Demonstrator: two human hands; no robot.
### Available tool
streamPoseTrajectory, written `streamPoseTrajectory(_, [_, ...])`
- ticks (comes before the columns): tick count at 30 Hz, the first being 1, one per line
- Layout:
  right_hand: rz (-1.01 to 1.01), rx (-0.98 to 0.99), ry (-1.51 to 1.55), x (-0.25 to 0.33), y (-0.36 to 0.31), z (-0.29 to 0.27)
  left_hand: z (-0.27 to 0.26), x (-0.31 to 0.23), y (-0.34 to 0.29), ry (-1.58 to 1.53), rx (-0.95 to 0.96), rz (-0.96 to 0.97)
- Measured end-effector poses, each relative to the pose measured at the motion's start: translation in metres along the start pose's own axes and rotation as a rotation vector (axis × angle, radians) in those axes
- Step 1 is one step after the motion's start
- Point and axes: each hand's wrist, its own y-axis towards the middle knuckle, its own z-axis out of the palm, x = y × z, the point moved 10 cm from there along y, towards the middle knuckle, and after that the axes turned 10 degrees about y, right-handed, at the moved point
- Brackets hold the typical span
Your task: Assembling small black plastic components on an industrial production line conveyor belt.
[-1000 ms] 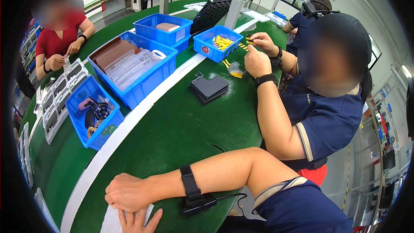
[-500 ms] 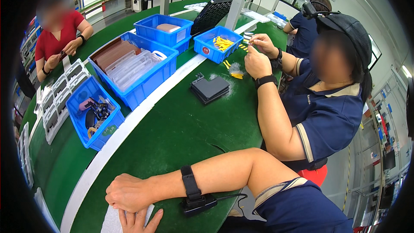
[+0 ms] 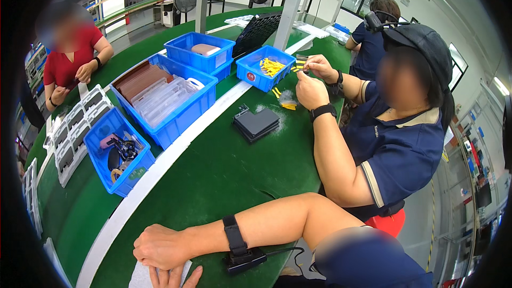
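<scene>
Close to the lower edge, my right hand (image 3: 161,246) is curled with the knuckles up, above a white sheet (image 3: 140,276) that looks like cloth or foam. Its fingertips are turned down out of sight, so anything inside the grip is hidden. Just below it, my left hand (image 3: 172,277) lies on the same sheet with fingers stretched and thumb apart; the picture's edge cuts it off. A black strap (image 3: 234,234) circles my right wrist, with a black device (image 3: 246,260) and cable on its underside.
Beyond lie dark grey flat parts (image 3: 256,124), a blue bin of yellow pieces (image 3: 265,69), a large blue bin (image 3: 184,122) with brown and clear sheets, and a small blue bin (image 3: 120,152). A co-worker (image 3: 394,144) sits at right; another (image 3: 72,64) sits across.
The view has shifted slightly. Both of my hands stay at the white sheet, with little visible movement. The co-worker at right still handles a small piece.
</scene>
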Motion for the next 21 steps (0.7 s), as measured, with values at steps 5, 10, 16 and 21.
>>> streamPoseTrajectory(5, [0.039,-0.067,0.0,-0.0012,0.0016,-0.0036,0.0011,0.0015,0.0009,-0.002,0.002,0.001])
streamPoseTrajectory(10, [0.05,-0.06,-0.004,-0.0039,0.0025,-0.0015,0.0015,0.0021,0.0014,-0.001,0.014,-0.002])
streamPoseTrajectory(16, [0.034,-0.07,-0.016,-0.0011,0.0014,-0.0006,0.0011,0.0004,-0.0004,0.015,0.0,0.006])
streamPoseTrajectory(21, [0.024,-0.105,-0.012,-0.0007,-0.0006,-0.0023,0.0029,0.0001,-0.0006,0.008,0.003,0.006])
